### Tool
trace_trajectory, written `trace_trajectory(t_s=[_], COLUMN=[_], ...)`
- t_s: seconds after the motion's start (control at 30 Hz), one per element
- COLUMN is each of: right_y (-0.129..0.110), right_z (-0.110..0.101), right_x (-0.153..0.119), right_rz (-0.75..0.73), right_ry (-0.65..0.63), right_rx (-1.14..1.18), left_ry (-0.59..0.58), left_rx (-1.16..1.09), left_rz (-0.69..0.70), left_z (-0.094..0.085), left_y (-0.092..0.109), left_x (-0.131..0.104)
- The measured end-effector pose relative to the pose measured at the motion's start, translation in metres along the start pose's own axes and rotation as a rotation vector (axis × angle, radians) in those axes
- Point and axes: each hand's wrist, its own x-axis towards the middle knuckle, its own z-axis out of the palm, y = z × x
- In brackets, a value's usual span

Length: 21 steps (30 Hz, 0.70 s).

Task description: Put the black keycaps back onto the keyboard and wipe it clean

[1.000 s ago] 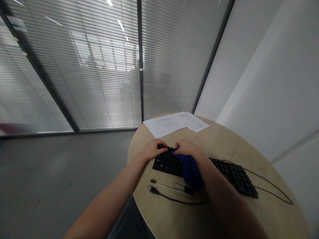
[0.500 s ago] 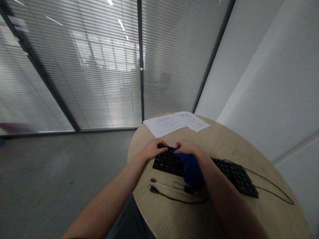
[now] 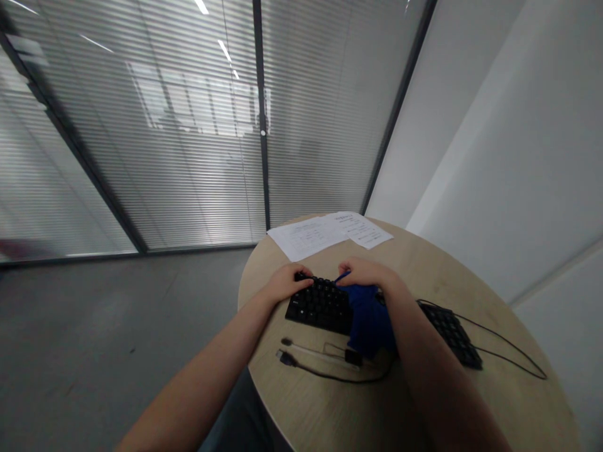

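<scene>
A black keyboard [image 3: 320,307] lies on the round wooden table, its middle covered by a blue cloth [image 3: 370,320] and my right forearm. My left hand [image 3: 286,282] grips the keyboard's far left corner, thumb on top of the keys and fingers at the back edge. With closed fingers my right hand [image 3: 360,272] pinches the blue cloth at the keyboard's back edge. The cloth drapes over the keys toward me. The keyboard's number pad end [image 3: 450,333] shows to the right of my right forearm.
In front of the keyboard lie a small brush [image 3: 306,348] and a black cable with a USB plug [image 3: 286,358]. Printed papers [image 3: 308,237] rest at the table's far edge. A thin cable [image 3: 513,349] loops at the right. Beyond the table [image 3: 513,408] stand a glass partition with blinds and a white wall.
My right hand has slid the blue cloth a little to the right along the keyboard, uncovering more keys. My left hand keeps its hold on the corner. The view has shifted slightly.
</scene>
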Motion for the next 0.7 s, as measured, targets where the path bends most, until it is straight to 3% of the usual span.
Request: trace_trajectory(t_s=[0.3, 0.7], right_y=[-0.003, 0.007], right_z=[0.02, 0.021], right_x=[0.013, 0.016], right_rz=[0.069, 0.073], right_ry=[-0.049, -0.046], right_rx=[-0.111, -0.102], left_ry=[-0.001, -0.006], left_rx=[0.009, 0.007], left_rz=[-0.008, -0.01], left_z=[-0.002, -0.003], left_y=[0.002, 0.005], left_x=[-0.001, -0.001])
